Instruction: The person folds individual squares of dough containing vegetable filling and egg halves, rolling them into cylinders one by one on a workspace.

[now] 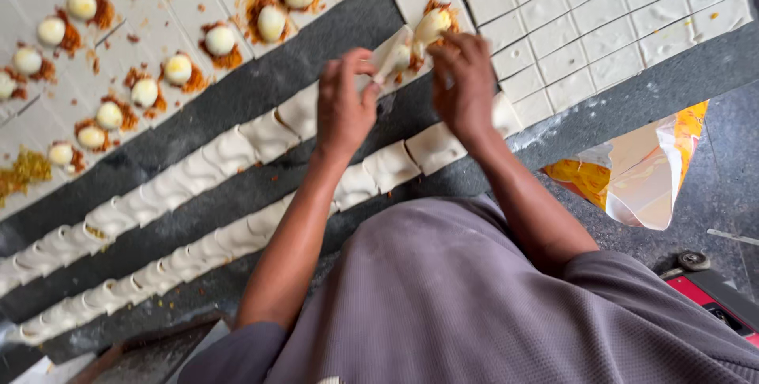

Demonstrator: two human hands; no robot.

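Observation:
My left hand (346, 103) pinches the folded corner of a dough square (393, 53) on the dark stone counter (261, 87). My right hand (462, 83) grips the same dough square from the other side, next to a halved boiled egg (432, 25) on orange filling. The dough is partly folded over the filling between both hands.
Two rows of folded dough parcels (229, 151) run along the counter towards the left. Cut dough squares topped with egg halves (178, 69) lie at upper left. A plain cut dough sheet (601, 28) lies at upper right. An orange and white bag (640, 170) sits below the counter edge.

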